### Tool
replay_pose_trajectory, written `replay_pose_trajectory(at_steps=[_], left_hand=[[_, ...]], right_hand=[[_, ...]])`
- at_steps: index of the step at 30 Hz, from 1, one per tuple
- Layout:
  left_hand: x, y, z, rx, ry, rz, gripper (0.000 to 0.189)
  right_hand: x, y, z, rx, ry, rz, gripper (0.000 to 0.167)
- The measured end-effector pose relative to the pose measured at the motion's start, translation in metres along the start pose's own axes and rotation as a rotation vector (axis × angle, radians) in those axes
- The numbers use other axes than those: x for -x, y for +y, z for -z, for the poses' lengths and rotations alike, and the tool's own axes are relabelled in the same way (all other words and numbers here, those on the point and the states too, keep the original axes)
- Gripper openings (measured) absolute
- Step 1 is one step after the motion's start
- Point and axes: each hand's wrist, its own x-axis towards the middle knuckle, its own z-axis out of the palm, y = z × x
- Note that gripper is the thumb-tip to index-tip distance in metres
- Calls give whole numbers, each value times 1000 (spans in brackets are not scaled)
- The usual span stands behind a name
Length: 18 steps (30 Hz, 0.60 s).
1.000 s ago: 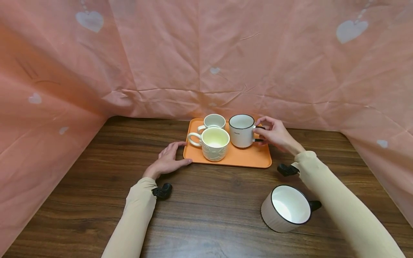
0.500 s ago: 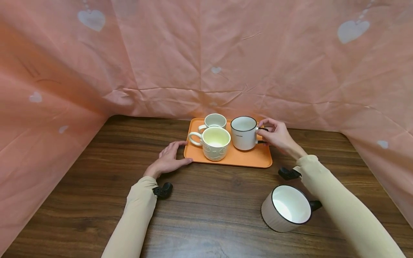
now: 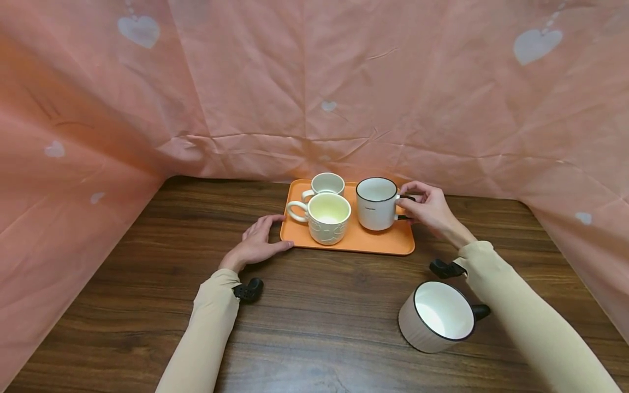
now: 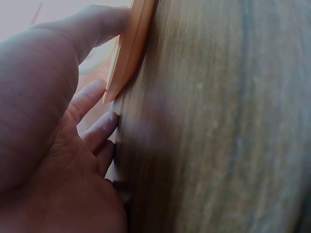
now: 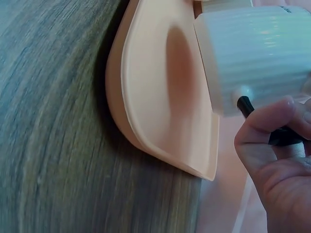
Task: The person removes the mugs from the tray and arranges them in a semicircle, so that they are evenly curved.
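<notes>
My right hand (image 3: 432,210) pinches the black handle (image 5: 247,106) of a white, black-rimmed mug (image 3: 375,210). The mug is upright at the right part of an orange tray (image 3: 380,245); whether its base touches the tray I cannot tell. At the tray's left front corner lies my left hand (image 3: 255,243), thumb and forefinger extended against the rim. In the left wrist view, the other fingers reach down beside the tray (image 4: 133,46). A cream mug with a raised pattern (image 3: 326,229) stands on the tray's left part, partly hiding a smaller pale cup (image 3: 327,183) behind it.
A larger white mug (image 3: 417,325) with a black rim and handle stands on the dark wooden table (image 3: 314,311), beside my right forearm. Pink cloth (image 3: 255,109) with hearts closes off the back and sides, close behind the tray.
My right hand has moved the black-rimmed mug to the right and slightly nearer, away from the cream mug. The left hand and tray have stayed in place.
</notes>
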Motion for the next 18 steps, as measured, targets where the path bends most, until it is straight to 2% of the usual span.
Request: replay_pose_trajectory(at_steps=[11,18], left_hand=[[1,1,1,-4,-5,4,75],[2,2,1,-3,1,10,75]], right_hand=[[19,-6,12,-82,-22,54,15],[34,-11,20,-131,-83,98,19]])
